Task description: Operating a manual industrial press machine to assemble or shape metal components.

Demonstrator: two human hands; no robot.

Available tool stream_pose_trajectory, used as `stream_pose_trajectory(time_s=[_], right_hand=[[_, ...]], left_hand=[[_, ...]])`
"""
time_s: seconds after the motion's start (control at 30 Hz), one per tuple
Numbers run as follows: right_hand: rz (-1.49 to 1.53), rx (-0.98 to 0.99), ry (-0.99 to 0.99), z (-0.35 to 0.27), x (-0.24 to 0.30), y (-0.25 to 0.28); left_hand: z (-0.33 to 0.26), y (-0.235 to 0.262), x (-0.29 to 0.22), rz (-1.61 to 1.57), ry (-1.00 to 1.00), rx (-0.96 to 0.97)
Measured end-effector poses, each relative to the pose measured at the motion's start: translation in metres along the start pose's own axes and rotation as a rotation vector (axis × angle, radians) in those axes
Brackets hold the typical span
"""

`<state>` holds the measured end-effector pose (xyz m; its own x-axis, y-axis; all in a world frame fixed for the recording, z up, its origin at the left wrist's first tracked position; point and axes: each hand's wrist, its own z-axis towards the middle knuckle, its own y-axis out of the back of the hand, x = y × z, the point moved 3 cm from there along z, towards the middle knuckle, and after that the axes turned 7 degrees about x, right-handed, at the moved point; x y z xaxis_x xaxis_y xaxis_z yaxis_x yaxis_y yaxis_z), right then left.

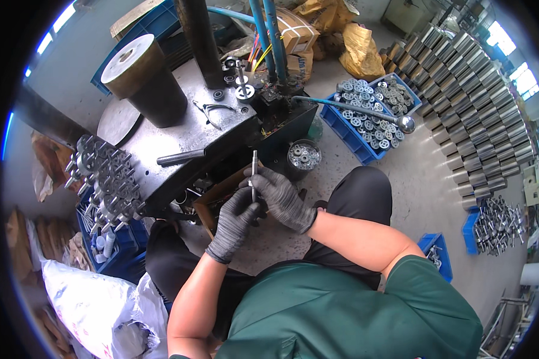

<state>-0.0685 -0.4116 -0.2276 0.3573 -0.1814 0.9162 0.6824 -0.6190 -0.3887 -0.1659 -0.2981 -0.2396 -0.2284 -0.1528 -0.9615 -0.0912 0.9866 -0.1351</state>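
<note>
Steel shaft [254,173] clamped in both gloved hands, left hand [236,221] and right hand [279,194], press machine [197,131] just beyond.

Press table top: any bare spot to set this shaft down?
Bare metal lies between the dark cylinder and the black rod. The column base is crowded with small parts. Both gloved hands grip the shaft.

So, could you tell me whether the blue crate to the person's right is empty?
No, the blue crate is filled with round, perforated metal discs, piled across both of its compartments.
</note>
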Motion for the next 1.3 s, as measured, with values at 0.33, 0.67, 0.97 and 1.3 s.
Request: stream_pose_trajectory(time_s=[0.33, 0.67, 0.97, 1.3], right_hand=[[0.072, 0.101, -0.028, -0.007, 0.040, 0.003], [-1.030, -0.219, 0.216, -0.079, 0.156, 0.193], [-1.466, -0.626, -0.624, -0.104, 0.072, 0.462], [-1.714, -0.572, -0.930, -0.050, 0.046, 0.543]], left_hand=[[0.010, 0.004, 0.004, 0.411, -0.390, -0.169], [-0.005, 0.017, 0.009, 0.210, -0.121, -0.135], [-0.002, 0.008, 0.030, 0.571, -0.030, 0.024], [0.012, 0.002, 0.030, 0.928, 0.158, 0.200]])
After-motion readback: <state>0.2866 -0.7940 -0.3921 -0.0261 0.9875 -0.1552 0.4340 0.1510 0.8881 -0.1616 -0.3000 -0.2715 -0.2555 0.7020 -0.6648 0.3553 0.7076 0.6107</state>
